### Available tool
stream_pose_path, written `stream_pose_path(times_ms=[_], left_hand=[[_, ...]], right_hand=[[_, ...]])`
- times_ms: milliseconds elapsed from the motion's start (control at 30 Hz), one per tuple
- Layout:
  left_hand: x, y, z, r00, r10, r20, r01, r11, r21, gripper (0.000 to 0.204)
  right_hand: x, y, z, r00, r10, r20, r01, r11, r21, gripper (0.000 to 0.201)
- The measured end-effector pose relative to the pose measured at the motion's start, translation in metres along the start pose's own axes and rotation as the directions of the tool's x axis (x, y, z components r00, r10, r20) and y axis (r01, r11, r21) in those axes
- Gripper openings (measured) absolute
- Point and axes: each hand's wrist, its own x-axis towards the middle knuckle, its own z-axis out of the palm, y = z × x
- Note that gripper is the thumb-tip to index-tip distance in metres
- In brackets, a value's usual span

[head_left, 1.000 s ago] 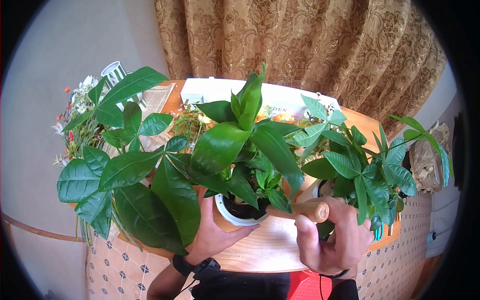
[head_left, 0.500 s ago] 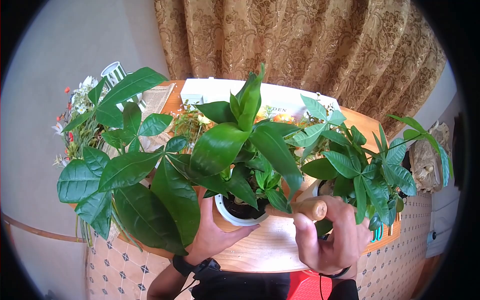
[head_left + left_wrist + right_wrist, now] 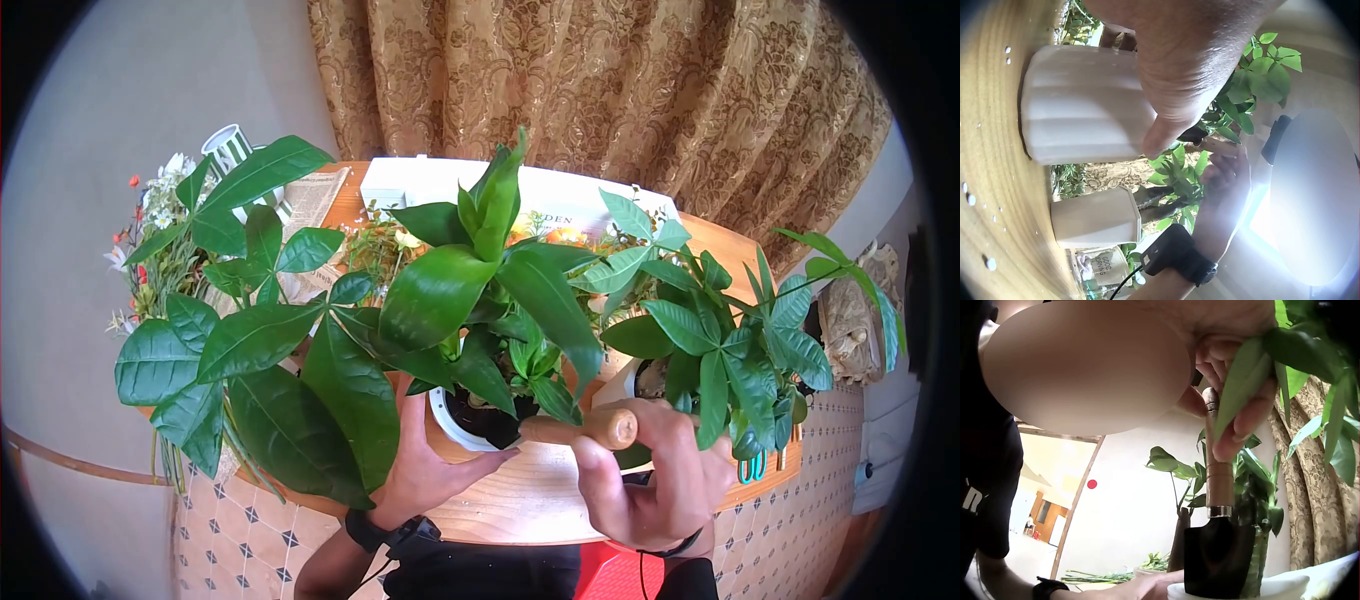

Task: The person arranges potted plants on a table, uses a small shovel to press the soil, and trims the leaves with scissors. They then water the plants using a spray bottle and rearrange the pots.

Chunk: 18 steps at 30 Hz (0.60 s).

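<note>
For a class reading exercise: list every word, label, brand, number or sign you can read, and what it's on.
"DEN", white box; its start is unclear.
"GOOD", small pot; the line below is blurred.
"R", black shirt.
Newspaper: print too small to read.
No numbers readable.

Patterned curtain, newspaper, tiled floor

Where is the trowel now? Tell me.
In the right wrist view, the trowel is right of centre, blade at the mouth of the white pot, wooden handle in the right grip.
</note>
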Motion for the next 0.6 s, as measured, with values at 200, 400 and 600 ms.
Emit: stream_pose_path(times_ms=[200, 400, 600], left_hand=[[0.0024, 0.0008, -0.0023, 0.999, 0.031, 0.016, -0.032, 0.998, 0.045, 0.1], [0.0039, -0.0001, -0.0022, 0.998, 0.055, 0.03, -0.056, 0.998, 0.028, 0.097], [0.0004, -0.0029, -0.0036, 0.995, -0.005, 0.103, 0.006, 1.0, -0.007, 0.11]], right_hand=[[-0.002, 0.0006, -0.0027, 0.997, 0.059, -0.048, -0.059, 0.998, 0.009, 0.035], [-0.0062, 0.0001, -0.0034, 0.991, 0.111, -0.079, -0.116, 0.992, -0.051, 0.032], [-0.0052, 0.0028, -0.0035, 0.995, 0.077, -0.069, -0.079, 0.997, -0.025, 0.031]])
